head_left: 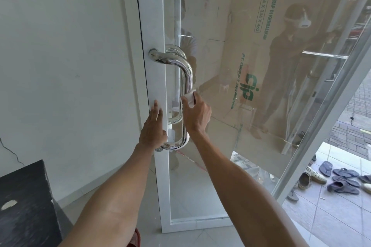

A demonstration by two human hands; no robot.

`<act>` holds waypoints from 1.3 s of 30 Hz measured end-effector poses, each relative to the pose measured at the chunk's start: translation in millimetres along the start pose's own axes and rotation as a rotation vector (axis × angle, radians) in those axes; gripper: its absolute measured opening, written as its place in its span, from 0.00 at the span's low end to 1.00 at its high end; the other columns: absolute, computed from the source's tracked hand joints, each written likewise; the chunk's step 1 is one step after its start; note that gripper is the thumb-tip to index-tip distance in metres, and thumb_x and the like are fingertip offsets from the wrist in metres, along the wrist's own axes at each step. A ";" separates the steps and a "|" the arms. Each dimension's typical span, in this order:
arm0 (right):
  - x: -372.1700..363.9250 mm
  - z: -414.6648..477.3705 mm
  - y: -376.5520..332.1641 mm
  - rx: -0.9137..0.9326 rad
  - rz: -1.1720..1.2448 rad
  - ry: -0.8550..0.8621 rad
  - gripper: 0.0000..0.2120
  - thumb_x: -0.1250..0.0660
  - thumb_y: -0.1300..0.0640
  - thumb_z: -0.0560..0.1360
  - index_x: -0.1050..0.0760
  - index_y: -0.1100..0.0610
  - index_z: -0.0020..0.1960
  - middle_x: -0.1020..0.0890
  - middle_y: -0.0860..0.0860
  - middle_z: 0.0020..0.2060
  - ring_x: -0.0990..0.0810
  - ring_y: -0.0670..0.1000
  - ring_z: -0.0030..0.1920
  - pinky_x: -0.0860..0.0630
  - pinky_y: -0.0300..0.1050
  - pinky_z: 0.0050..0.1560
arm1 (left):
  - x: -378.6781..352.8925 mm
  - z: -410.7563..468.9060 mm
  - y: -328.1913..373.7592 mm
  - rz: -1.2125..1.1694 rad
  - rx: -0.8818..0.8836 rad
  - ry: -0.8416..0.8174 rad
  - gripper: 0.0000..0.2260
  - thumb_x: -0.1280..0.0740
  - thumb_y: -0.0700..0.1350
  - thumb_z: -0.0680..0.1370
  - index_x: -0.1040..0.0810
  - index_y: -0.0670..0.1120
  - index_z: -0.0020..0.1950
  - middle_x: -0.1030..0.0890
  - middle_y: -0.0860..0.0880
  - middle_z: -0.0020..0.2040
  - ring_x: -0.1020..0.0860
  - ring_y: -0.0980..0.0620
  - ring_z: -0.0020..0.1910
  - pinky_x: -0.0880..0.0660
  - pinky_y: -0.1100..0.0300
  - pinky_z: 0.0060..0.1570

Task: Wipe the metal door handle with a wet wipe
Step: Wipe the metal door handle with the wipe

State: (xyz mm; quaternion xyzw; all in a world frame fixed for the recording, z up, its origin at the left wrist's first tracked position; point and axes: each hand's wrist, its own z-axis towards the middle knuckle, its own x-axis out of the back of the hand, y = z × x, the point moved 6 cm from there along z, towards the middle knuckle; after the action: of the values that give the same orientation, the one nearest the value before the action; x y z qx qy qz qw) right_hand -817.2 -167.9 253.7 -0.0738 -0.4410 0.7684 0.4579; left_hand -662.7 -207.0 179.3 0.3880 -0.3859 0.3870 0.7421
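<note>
Handle: metal door handle (187, 78), a vertical polished bar on the white door frame (152, 26), glass door (230, 146) beside it.
Right hand: right hand (195, 114) closed around a white wet wipe (189, 97), pressing it to the bar about midway.
Left hand: left hand (153, 126) flat, fingers spread against the frame, steadying the door.
Technique: the person should wrap the wipe fully round the bar, stroke along its length, and cover both bends and mounts.
Risk: door likely swings if bracing slackens.
</note>
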 end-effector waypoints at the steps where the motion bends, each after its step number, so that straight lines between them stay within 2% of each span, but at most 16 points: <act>1: 1.2 7.0 -7.1 0.016 0.006 0.020 0.13 0.31 0.46 0.74 0.23 0.56 0.46 0.16 0.51 0.36 0.23 0.51 0.32 0.29 0.43 0.38 | -2.6 -0.6 -0.3 0.003 0.008 -0.001 0.36 0.36 0.37 0.74 0.50 0.40 0.79 0.62 0.47 0.80 0.51 0.47 0.79 0.28 0.51 0.65; 7: -8.2 -4.8 9.8 0.012 -0.031 -0.030 0.14 0.31 0.47 0.74 0.23 0.56 0.52 0.15 0.52 0.40 0.19 0.54 0.37 0.23 0.47 0.42 | -16.2 -6.0 -1.5 0.000 0.013 -0.012 0.35 0.37 0.36 0.74 0.49 0.40 0.78 0.61 0.46 0.80 0.51 0.46 0.79 0.29 0.52 0.66; 12: -21.9 -43.7 52.0 -0.068 -0.080 -0.115 0.12 0.31 0.48 0.75 0.23 0.57 0.50 0.15 0.54 0.41 0.18 0.56 0.38 0.21 0.50 0.41 | -28.8 -10.4 -5.5 -0.022 0.042 -0.055 0.36 0.39 0.35 0.74 0.52 0.42 0.79 0.63 0.46 0.79 0.54 0.47 0.79 0.33 0.48 0.69; 16: -23.4 -47.2 57.4 -0.095 -0.103 -0.135 0.11 0.30 0.49 0.73 0.25 0.57 0.45 0.16 0.54 0.39 0.19 0.57 0.37 0.23 0.49 0.39 | -36.4 -13.8 -11.5 -0.023 0.050 -0.106 0.36 0.39 0.36 0.75 0.52 0.43 0.79 0.62 0.46 0.80 0.55 0.47 0.79 0.36 0.46 0.71; 20: -18.1 -22.6 32.0 -0.047 -0.056 -0.053 0.13 0.30 0.47 0.73 0.24 0.57 0.44 0.16 0.53 0.36 0.23 0.54 0.32 0.25 0.46 0.37 | -39.1 -14.0 -15.4 -0.015 0.049 -0.097 0.34 0.38 0.38 0.76 0.49 0.42 0.79 0.59 0.46 0.80 0.51 0.46 0.79 0.33 0.45 0.68; 24: -15.3 2.0 8.2 0.010 0.012 0.019 0.11 0.31 0.47 0.73 0.23 0.55 0.46 0.16 0.50 0.38 0.20 0.52 0.34 0.23 0.46 0.40 | -43.6 -14.6 -20.3 0.012 0.056 -0.124 0.35 0.36 0.39 0.76 0.50 0.44 0.79 0.62 0.47 0.80 0.52 0.47 0.79 0.34 0.45 0.70; 30: -31.0 -28.3 45.8 -0.043 -0.044 -0.021 0.14 0.31 0.47 0.74 0.23 0.57 0.52 0.15 0.52 0.39 0.18 0.54 0.36 0.22 0.46 0.41 | -51.2 -20.1 -20.5 -0.035 0.067 -0.137 0.34 0.39 0.37 0.76 0.48 0.45 0.79 0.60 0.47 0.80 0.50 0.46 0.79 0.36 0.43 0.70; 34: -38.5 -51.8 66.9 -0.104 -0.053 -0.051 0.10 0.30 0.49 0.74 0.24 0.56 0.48 0.15 0.52 0.40 0.19 0.53 0.37 0.22 0.48 0.41 | -57.6 -22.5 -21.5 -0.068 0.066 -0.164 0.33 0.41 0.38 0.77 0.50 0.48 0.80 0.60 0.48 0.80 0.52 0.48 0.79 0.39 0.43 0.73; 37: -39.5 -54.9 71.2 -0.109 -0.070 -0.065 0.10 0.30 0.50 0.73 0.25 0.56 0.45 0.16 0.52 0.40 0.19 0.56 0.37 0.25 0.46 0.39 | -61.7 -24.3 -23.2 -0.064 0.069 -0.204 0.34 0.41 0.38 0.77 0.51 0.48 0.80 0.59 0.48 0.80 0.53 0.48 0.79 0.41 0.44 0.74; 39: -39.5 -49.0 68.2 -0.115 -0.079 -0.073 0.11 0.29 0.49 0.72 0.25 0.55 0.43 0.16 0.52 0.38 0.19 0.55 0.36 0.24 0.47 0.39 | -64.8 -25.8 -23.6 -0.070 0.065 -0.241 0.35 0.40 0.37 0.76 0.52 0.48 0.80 0.57 0.47 0.80 0.53 0.48 0.79 0.41 0.44 0.74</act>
State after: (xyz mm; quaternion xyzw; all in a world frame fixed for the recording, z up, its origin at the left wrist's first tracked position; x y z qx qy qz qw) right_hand -812.9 -181.5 162.0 -0.0544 -0.5032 0.7254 0.4665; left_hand -661.1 -211.7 105.8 0.4688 -0.4459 0.3236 0.6904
